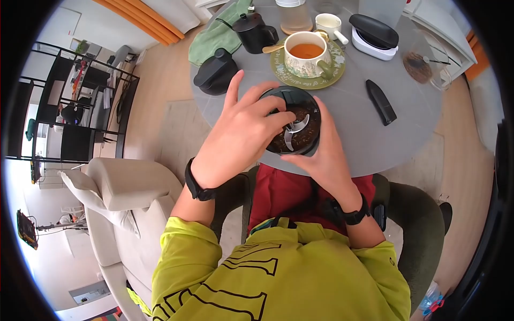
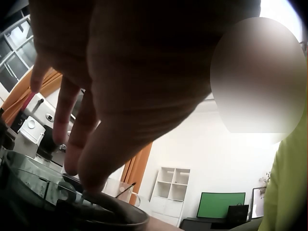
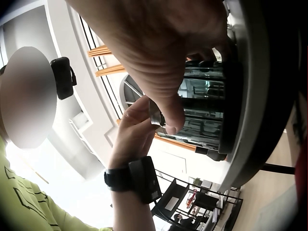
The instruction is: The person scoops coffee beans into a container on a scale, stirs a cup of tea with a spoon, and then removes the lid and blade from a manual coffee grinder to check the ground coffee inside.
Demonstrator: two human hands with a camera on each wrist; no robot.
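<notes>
A dark, see-through grinder bowl stands near the front edge of the grey round table. Inside it lie brown grounds around a curved metal blade. My left hand reaches in from above, thumb and forefinger pinching the blade's middle, its other fingers over the rim. With thumb and fingers around the bowl's right side, my right hand grips it. The right wrist view shows the bowl's clear wall beside that thumb. Fingertips of the left hand dip past the rim in the left wrist view.
Beyond the bowl, a cup of tea sits on a green saucer. A black lidded thing, black pot and green cloth are at left. To the right lie a slim black object and a jar.
</notes>
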